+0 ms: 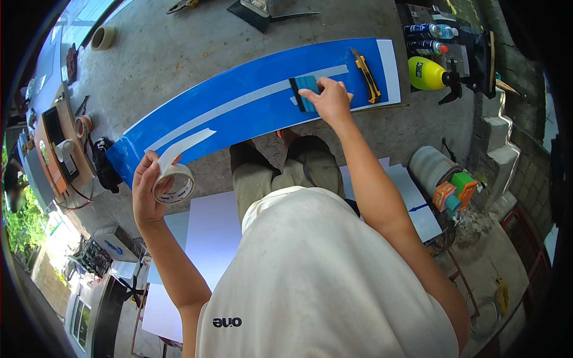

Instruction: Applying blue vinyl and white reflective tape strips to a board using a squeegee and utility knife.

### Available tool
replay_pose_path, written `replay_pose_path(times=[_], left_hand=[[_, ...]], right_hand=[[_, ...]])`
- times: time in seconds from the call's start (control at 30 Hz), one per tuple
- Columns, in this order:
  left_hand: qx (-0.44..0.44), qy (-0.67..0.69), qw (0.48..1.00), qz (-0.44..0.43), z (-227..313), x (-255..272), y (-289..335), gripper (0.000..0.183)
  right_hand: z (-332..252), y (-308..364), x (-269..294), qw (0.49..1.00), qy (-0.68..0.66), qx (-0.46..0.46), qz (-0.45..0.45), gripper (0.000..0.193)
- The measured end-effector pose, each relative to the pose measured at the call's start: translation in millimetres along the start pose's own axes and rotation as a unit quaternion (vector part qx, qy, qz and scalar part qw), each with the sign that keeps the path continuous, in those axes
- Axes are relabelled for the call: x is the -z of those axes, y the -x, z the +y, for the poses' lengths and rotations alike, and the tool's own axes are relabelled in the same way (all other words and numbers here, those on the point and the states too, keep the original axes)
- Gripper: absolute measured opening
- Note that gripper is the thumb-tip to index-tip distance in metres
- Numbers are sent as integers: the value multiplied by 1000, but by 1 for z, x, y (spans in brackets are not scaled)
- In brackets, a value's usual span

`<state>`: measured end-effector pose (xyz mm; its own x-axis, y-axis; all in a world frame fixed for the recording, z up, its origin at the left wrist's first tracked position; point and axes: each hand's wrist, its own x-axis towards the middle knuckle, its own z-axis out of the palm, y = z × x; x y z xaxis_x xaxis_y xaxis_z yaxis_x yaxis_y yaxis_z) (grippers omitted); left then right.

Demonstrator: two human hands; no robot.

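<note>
A long blue panel [206, 95] lies across the grey table, with a long strip of pale tape [250, 93] stuck along it. My left hand [149, 188] is closed around a roll of masking tape [184, 186] at the panel's near left edge. From the roll, a loose tape end [191, 143] reaches over the blue surface. Toward the right end, my right hand [333, 102] grips a teal squeegee [305, 95] with a black edge, held against or just over the panel. A short piece of tape shows partly beside the squeegee. The yellow utility knife [366, 77] rests on the panel's right end.
Another tape roll [102, 37] stands at the table's far left, and a dark scraper-like tool [250, 15] lies at the far edge. To the right are spray cans [422, 31] and a yellow spray bottle [427, 73]. White sheets [209, 230] lie below, near my legs.
</note>
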<state>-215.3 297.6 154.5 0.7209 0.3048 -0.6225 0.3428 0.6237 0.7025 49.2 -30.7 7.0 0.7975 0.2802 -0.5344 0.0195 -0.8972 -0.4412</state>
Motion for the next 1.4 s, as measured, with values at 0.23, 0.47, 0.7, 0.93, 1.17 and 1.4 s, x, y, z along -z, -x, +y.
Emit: replay_pose_path(times=[0.23, 0.47, 0.7, 0.93, 1.17, 1.4], left_hand=[[30, -64, 997, -42, 12, -36, 3, 19], [72, -99, 985, -125, 16, -63, 0, 23], [116, -184, 968, -123, 11, -33, -2, 21], [152, -292, 935, -130, -17, -1, -16, 16], [94, -477, 862, -141, -39, 13, -40, 20], [-40, -634, 770, -55, -73, -12, -79, 28]], right_hand=[[28, 0, 8, 915, 113, 117, 369, 58], [-33, 109, -71, 654, -601, -220, -403, 85], [-65, 102, -57, 527, -788, -142, -286, 71], [-52, 130, -68, 706, -674, -115, -187, 23], [-44, 140, -84, 862, -501, -67, -31, 22], [-38, 79, -68, 932, -353, -9, 84, 29]])
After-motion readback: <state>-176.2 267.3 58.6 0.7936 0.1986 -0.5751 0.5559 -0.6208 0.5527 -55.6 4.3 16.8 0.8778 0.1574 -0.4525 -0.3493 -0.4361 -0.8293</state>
